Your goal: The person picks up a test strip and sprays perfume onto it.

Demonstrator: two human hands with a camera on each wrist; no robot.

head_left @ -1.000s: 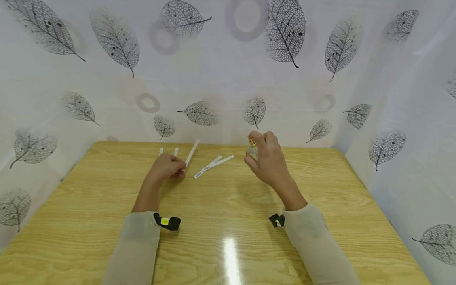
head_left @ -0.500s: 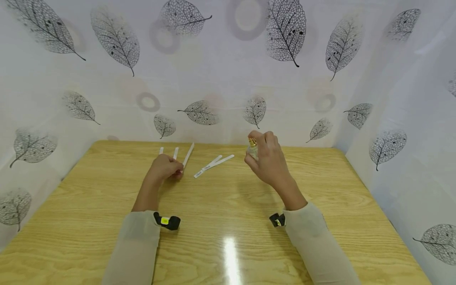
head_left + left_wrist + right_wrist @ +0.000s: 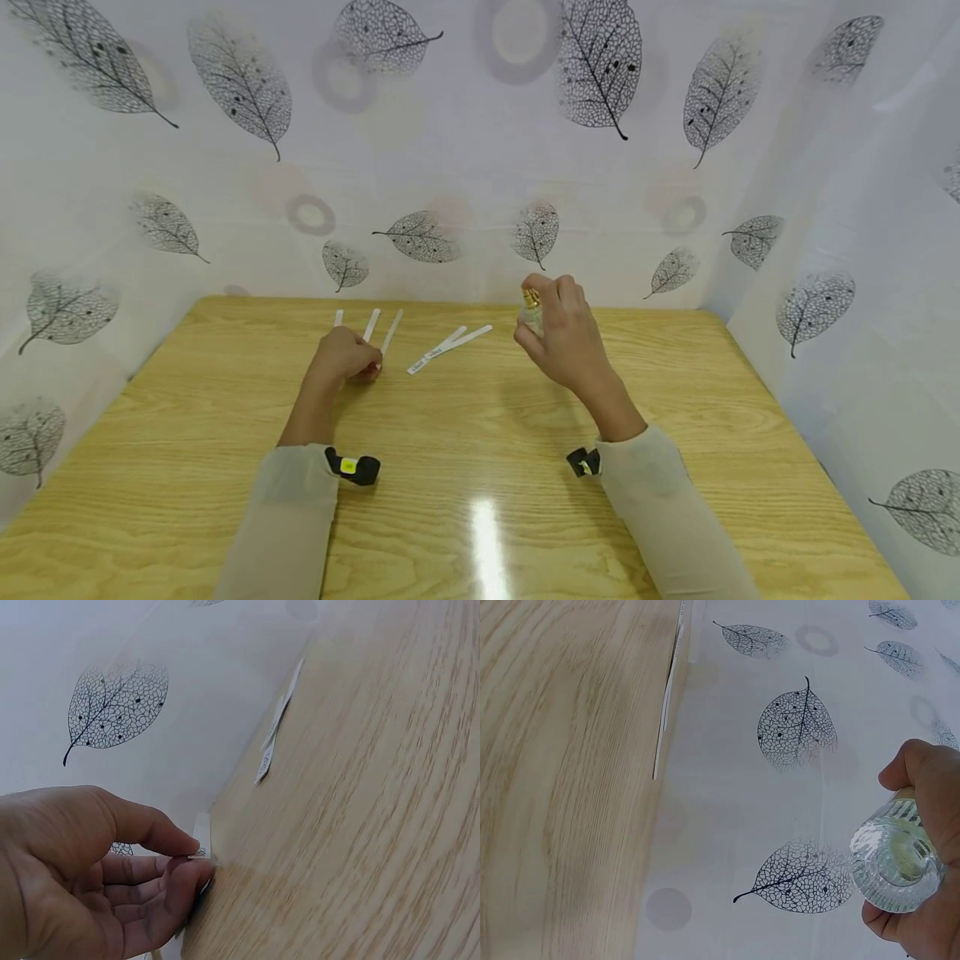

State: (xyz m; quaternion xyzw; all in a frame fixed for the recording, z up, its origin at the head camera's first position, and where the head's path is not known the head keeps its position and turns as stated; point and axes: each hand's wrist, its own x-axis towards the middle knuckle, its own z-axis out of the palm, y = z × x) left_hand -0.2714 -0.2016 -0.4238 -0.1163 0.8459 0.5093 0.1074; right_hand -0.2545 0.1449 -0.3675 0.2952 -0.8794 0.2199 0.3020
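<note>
My left hand (image 3: 347, 354) pinches a white paper test strip (image 3: 392, 332) by its lower end, thumb against index finger. Small dark print shows on that strip (image 3: 202, 844) beside the fingertips in the left wrist view. Two more white strips (image 3: 372, 323) stick out beyond the hand, their near ends hidden by it. On the right, my right hand (image 3: 572, 342) grips a clear glass perfume bottle (image 3: 530, 320) above the table, the index finger on its gold spray top (image 3: 531, 297). The right wrist view shows the ribbed glass base (image 3: 896, 859) of the bottle, with pale yellow liquid inside.
Between the hands, two printed white strips (image 3: 457, 340) lie overlapping on the wood-grain table (image 3: 450, 442). A pale curtain (image 3: 465, 167) with leaf prints hangs right behind the table's far edge and along both sides. Each wrist wears a black strap (image 3: 358, 468).
The held strip has come down and slightly left, from pointing up over the far edge to close over the table beside the other strips. The right hand and the perfume bottle stay in place.
</note>
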